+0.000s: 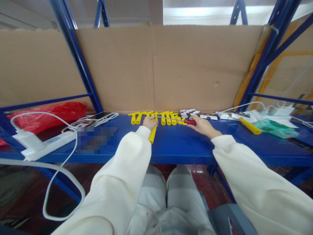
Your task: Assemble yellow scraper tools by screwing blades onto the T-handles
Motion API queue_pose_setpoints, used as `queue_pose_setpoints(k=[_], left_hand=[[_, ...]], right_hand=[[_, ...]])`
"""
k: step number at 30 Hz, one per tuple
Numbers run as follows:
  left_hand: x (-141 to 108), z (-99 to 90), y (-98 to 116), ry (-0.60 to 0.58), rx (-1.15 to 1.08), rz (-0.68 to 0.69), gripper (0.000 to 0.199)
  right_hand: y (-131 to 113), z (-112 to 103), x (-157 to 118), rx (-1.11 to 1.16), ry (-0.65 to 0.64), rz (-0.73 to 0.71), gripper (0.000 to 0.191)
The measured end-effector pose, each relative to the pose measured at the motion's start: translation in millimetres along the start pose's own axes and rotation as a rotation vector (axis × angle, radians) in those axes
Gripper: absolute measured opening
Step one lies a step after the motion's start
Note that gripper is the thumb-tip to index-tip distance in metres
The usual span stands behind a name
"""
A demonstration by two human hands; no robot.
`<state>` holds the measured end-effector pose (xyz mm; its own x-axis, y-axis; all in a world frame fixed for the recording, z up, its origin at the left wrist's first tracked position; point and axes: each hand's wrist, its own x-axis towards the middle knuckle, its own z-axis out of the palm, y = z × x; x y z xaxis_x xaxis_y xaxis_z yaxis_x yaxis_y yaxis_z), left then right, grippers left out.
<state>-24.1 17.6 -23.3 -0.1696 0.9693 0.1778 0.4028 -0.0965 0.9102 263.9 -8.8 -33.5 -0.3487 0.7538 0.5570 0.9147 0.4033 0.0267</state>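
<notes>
My left hand (150, 122) is closed around a yellow T-shaped plastic piece (152, 135), whose handle points toward me. In my right hand (201, 125) is a screwdriver (190, 122) with a red handle. Its metal shaft lies level and reaches left to the head of the held yellow piece; whether the tip touches it I cannot tell. More yellow T-shaped pieces (163, 120) stand in a row behind and to both sides of my left hand. Close behind my right hand lies a pile of small white and black pieces (188, 113).
The blue shelf table (181, 143) backs onto a cardboard sheet (195, 68). At left are a red plastic bag (52, 114), a white power strip (51, 145) and looping cables. To the right lie a yellow handle (249, 126) and a green plastic packet (276, 128).
</notes>
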Motion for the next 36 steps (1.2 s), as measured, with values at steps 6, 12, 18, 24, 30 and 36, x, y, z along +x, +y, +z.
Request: queue_pose_setpoints(k=[6, 12, 18, 24, 30, 36], left_hand=[[0.3, 0.2, 0.2, -0.008, -0.028, -0.009, 0.048], [-2.2, -0.9, 2.3, 0.005, -0.022, -0.008, 0.045], [-3.1, -0.7, 3.1, 0.010, -0.009, 0.007, 0.042], [1.2, -0.5, -0.4, 0.007, -0.003, 0.015, 0.038], [2.9, 0.4, -2.0, 0.018, -0.036, 0.013, 0.040], [3.8, 1.2, -2.9, 0.019, -0.043, 0.007, 0.041]], right_hand=[[0.3, -2.8, -2.2, 0.001, -0.010, 0.015, 0.017], [-4.7, -6.6, -2.8, -0.082, -0.007, 0.021, 0.020], [0.7, -1.3, -1.1, -0.042, 0.024, -0.024, 0.025], [3.1, -0.3, -1.4, 0.032, 0.050, 0.007, 0.031], [-1.8, -5.9, -4.0, -0.002, 0.021, 0.011, 0.019], [-5.7, -8.8, -3.7, -0.064, 0.014, 0.025, 0.016]])
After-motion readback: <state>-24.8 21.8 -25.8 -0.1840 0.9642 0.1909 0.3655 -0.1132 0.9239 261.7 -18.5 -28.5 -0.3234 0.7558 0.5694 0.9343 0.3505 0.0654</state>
